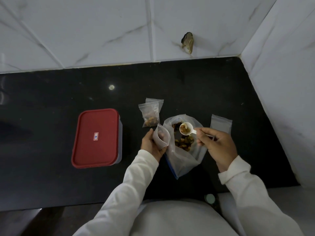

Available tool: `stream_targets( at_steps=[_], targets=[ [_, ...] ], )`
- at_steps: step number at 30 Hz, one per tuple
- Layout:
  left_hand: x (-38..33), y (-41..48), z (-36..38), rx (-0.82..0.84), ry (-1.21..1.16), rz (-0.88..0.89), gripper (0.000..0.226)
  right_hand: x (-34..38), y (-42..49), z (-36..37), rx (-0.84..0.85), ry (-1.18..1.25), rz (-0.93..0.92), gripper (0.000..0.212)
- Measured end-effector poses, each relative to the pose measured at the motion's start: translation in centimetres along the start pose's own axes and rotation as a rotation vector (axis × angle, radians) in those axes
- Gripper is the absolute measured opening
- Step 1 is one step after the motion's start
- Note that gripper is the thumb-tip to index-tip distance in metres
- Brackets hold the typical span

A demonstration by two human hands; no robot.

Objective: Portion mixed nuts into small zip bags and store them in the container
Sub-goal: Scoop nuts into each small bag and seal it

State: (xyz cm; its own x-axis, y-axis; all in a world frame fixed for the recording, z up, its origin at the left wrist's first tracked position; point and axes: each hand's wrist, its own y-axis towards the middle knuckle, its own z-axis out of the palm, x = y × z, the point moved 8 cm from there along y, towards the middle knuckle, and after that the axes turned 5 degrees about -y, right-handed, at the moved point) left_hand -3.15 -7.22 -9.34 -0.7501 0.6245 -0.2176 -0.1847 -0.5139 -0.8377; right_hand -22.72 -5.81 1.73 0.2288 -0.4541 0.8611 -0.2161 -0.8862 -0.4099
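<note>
Left hand (151, 143) sits just left of the big nut bag (184, 160), fingers curled round a small zip bag (162, 136) with its mouth held open. Right hand (216, 143), on the big bag's right, pinches a loaded scoop (186, 128) over the big bag's mouth. So I'd say the pour goes left, a short hop. Past the big bag lie filled bags (150, 114). The red-lidded container (97, 137) is well left, still closed.

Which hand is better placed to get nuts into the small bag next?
Right. The right hand pinches the scoop, loaded with nuts, over the big bag and just beside the small bag. The left hand is busy gripping that bag.
</note>
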Motion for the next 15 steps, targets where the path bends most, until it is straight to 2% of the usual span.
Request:
stream_targets(
  at_steps=[6,9,15],
  targets=[
    [-0.1,0.3,0.1,0.003,-0.019,0.012,0.047,4.2,-1.9,2.2,0.037,-0.011,-0.189,0.015],
    [-0.1,0.2,0.1,0.005,-0.006,0.013,0.047,5.2,-2.4,3.4,0.013,-0.193,-0.341,0.016],
    [-0.1,-0.1,-0.3,-0.006,0.008,0.013,0.043,6.7,-4.0,5.4,-0.146,-0.585,-0.740,0.017]
  ],
)
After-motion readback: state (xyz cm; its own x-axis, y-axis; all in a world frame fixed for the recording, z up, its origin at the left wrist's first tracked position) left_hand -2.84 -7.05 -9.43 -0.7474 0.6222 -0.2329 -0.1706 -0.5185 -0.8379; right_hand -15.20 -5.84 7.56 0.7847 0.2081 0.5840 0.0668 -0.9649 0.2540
